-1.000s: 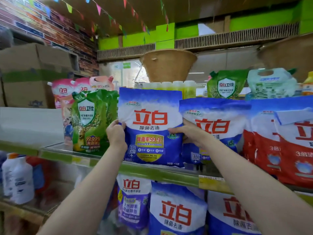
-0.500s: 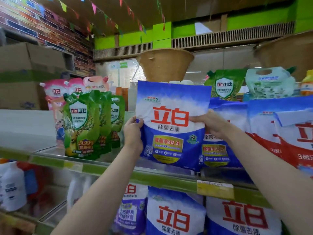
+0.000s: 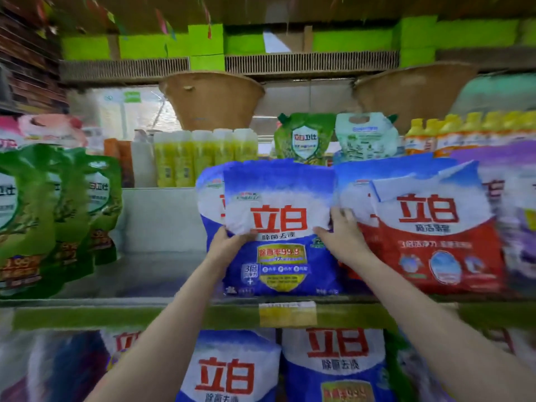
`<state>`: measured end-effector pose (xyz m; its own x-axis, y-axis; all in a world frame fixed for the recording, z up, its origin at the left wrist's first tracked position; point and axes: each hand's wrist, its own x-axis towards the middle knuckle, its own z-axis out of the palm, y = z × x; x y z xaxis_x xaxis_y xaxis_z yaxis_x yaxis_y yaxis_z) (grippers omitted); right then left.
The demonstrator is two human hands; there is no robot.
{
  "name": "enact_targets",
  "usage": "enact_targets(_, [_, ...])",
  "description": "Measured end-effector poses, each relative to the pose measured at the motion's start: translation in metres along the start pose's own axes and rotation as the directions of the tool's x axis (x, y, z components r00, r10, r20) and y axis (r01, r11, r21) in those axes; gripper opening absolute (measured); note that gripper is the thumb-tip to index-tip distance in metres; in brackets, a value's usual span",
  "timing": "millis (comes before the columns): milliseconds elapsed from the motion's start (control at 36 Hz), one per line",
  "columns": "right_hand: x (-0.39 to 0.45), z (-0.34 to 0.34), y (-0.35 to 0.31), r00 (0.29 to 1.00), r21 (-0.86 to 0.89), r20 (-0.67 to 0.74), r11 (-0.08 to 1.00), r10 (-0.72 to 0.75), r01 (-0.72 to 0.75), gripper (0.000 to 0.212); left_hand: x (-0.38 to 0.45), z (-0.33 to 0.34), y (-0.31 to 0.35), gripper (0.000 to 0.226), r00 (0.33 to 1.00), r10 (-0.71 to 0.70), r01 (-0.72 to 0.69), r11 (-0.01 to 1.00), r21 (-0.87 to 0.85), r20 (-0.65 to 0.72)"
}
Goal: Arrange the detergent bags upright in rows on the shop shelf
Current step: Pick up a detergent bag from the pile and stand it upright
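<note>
A blue-and-white detergent bag (image 3: 282, 236) with red characters stands upright at the front of the glass shelf (image 3: 139, 282). My left hand (image 3: 229, 242) grips its left edge and my right hand (image 3: 338, 236) grips its right edge. A second blue bag (image 3: 210, 198) stands close behind it, mostly hidden. A red-and-white detergent bag (image 3: 435, 239) stands upright right beside it on the right, and a purple bag (image 3: 519, 204) is at the far right.
Green refill pouches (image 3: 66, 210) stand at the shelf's left, with a bare stretch of glass between them and the blue bag. Yellow bottles (image 3: 203, 158) line the back. More blue bags (image 3: 232, 369) fill the shelf below. Woven baskets (image 3: 211, 100) sit above.
Both hands lifted the blue bag off the shelf, carried it right and set it down upright in front of another blue bag, beside the red bag. The view also shifted right.
</note>
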<state>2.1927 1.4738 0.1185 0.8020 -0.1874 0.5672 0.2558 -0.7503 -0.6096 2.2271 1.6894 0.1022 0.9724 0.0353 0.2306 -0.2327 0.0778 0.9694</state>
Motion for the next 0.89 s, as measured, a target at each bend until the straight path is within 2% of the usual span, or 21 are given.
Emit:
enact_targets(111, [0.003,0.012,-0.004,0.998,0.035,0.01,0.997,0.067,-0.067,0.04,-0.004,-0.002,0.006,0.022,0.999,0.006,-0.006,1.0,0.007,0.043])
enact_targets(222, [0.009,0.016,-0.01,0.993,0.178,0.005,0.977,0.118,-0.117,0.042,-0.006,-0.004,0.003,0.027,1.0,0.003,-0.004,0.999,-0.039,-0.018])
enact_targets(306, [0.012,0.02,-0.012,0.983,0.398,0.025,0.9,0.182,-0.177,0.045,-0.005,-0.005,0.005,0.018,0.993,0.048,-0.05,0.999,-0.014,-0.107])
enact_targets(361, [0.018,0.026,-0.01,0.977,0.52,0.03,0.831,0.21,-0.195,0.039,-0.004,-0.008,0.008,0.019,0.978,0.12,-0.105,0.99,0.092,-0.169])
enact_targets(444, [0.019,0.035,-0.023,0.981,0.65,0.004,0.745,0.194,-0.15,0.026,0.004,-0.019,0.009,0.02,0.952,0.172,-0.14,0.98,0.142,-0.252])
enact_targets(500, [0.015,0.042,-0.039,0.988,0.705,0.003,0.7,0.155,-0.112,0.02,0.004,-0.027,0.013,0.017,0.939,0.164,-0.138,0.985,0.106,-0.303])
enact_targets(583, [0.016,0.055,-0.057,0.997,0.719,0.037,0.692,0.067,-0.073,0.021,0.007,-0.042,0.016,0.012,0.906,0.2,-0.2,0.979,0.037,-0.373])
enact_targets(611, [0.018,0.06,-0.062,0.999,0.689,0.045,0.723,0.027,-0.051,0.024,0.007,-0.05,0.017,0.02,0.892,0.217,-0.229,0.973,0.018,-0.396])
enact_targets(667, [0.022,0.067,-0.065,0.997,0.6,0.079,0.799,-0.025,-0.028,0.023,0.014,-0.065,0.012,0.052,0.885,0.237,-0.256,0.967,0.006,-0.4])
enact_targets(722, [0.024,0.071,-0.062,0.994,0.541,0.112,0.84,-0.017,-0.046,0.022,0.019,-0.075,0.009,0.069,0.921,0.198,-0.202,0.979,0.021,-0.335])
enact_targets(806, [0.029,0.075,-0.053,0.993,0.496,0.119,0.866,0.009,-0.067,0.033,0.012,-0.072,0.019,0.055,0.966,0.148,-0.156,0.988,-0.02,-0.213])
enact_targets(861, [0.032,0.078,-0.051,0.995,0.506,0.1,0.861,0.006,-0.056,0.035,0.013,-0.07,0.021,0.047,0.977,0.112,-0.123,0.991,-0.051,-0.181])
enact_targets(889, [0.034,0.079,-0.051,0.996,0.513,0.085,0.857,0.011,-0.053,0.033,0.013,-0.068,0.021,0.036,0.978,0.114,-0.126,0.99,-0.057,-0.173])
